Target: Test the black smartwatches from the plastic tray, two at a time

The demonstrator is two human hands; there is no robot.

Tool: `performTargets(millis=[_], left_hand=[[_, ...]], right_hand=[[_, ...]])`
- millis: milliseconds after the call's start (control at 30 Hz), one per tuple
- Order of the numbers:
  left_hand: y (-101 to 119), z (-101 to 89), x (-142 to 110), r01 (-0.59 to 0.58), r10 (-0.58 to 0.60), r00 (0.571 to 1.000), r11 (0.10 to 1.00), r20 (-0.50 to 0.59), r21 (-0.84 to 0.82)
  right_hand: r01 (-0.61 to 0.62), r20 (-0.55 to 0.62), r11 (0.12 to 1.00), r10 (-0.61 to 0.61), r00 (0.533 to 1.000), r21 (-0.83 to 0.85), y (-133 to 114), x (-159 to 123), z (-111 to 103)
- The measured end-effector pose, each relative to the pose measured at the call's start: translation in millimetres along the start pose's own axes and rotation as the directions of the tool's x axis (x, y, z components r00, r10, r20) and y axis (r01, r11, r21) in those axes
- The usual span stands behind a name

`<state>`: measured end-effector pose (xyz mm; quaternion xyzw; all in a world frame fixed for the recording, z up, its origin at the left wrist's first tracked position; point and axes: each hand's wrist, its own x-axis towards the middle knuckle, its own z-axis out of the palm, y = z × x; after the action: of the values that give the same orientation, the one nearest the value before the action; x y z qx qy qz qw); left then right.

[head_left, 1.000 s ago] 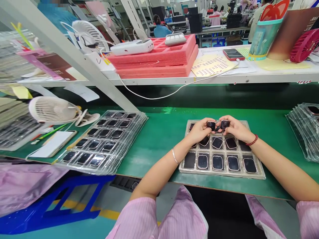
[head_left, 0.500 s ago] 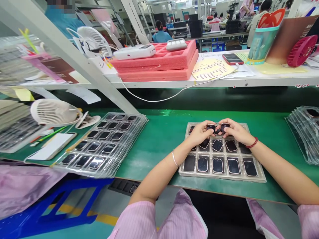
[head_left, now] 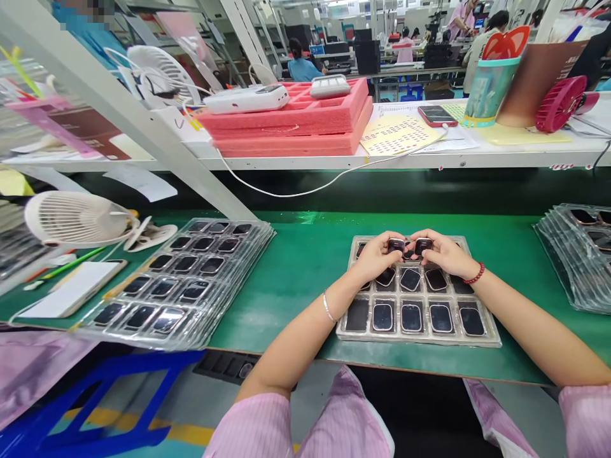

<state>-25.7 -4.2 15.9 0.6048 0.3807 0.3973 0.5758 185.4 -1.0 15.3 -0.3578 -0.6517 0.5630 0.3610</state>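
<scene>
My left hand [head_left: 379,254] pinches a small dark watch face with a pale rim [head_left: 396,245] between thumb and fingers. A similar watch face [head_left: 423,245] is gripped in my right hand [head_left: 443,253], a short way to the right of the first. Both are held above the back rows of a clear plastic tray [head_left: 417,339] on the green bench. More watch faces [head_left: 411,317] lie in the tray's pockets, some turned askew. The front-left pocket [head_left: 357,315] shows only a dark bottom. My hands partly hide the back row.
Stacked trays of watch faces [head_left: 184,270] stand on the left, and another stack [head_left: 573,254] on the right. A white fan [head_left: 79,217] and a white pad [head_left: 74,289] lie farther left. Overhead, a shelf [head_left: 334,159] carries pink foam [head_left: 286,130], a phone [head_left: 436,116] and a cup [head_left: 491,92].
The whole view has shifted slightly, so the bench items appear a little farther left. Both hands keep their watch faces in nearly the same place over the tray.
</scene>
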Motion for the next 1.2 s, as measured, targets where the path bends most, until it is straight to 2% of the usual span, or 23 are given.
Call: performTargets(millis=[333, 500, 600, 767, 967, 1200], left_hand=[[-0.8, -0.4, 1.3, -0.017, 0.017, 1.000, 1.000, -0.024, -0.006], [-3.8, -1.5, 2.3, -0.031, 0.031, 0.999, 1.000, -0.033, 0.004], [-3.8, -3.1, 2.4, 0.002, -0.004, 0.999, 0.998, -0.036, -0.058], [-0.7, -6.8, 1.2, 0.065, -0.076, 0.995, 0.982, -0.058, -0.175], [1.3, -9.6, 2.3, 0.073, -0.077, 0.996, 0.992, -0.035, -0.104], [6.0, -8.0, 0.6, 0.060, -0.061, 0.998, 0.996, -0.003, -0.071]], right_hand=[[0.002, -0.016, 1.000, -0.002, 1.000, -0.024, 2.6, -0.5, 1.0], [-0.002, 0.014, 1.000, 0.002, 1.000, 0.009, 2.7, -0.3, 0.6], [-0.009, -0.019, 0.998, 0.010, 1.000, 0.063, 5.5, 0.8, 0.1], [-0.077, -0.085, 0.980, 0.094, 0.992, 0.185, 8.0, 3.1, -0.1], [-0.079, -0.079, 0.915, 0.119, 0.990, 0.396, 5.8, 6.1, -4.9], [-0.059, -0.030, 0.910, 0.078, 0.996, 0.409, 7.5, 5.1, -8.9]])
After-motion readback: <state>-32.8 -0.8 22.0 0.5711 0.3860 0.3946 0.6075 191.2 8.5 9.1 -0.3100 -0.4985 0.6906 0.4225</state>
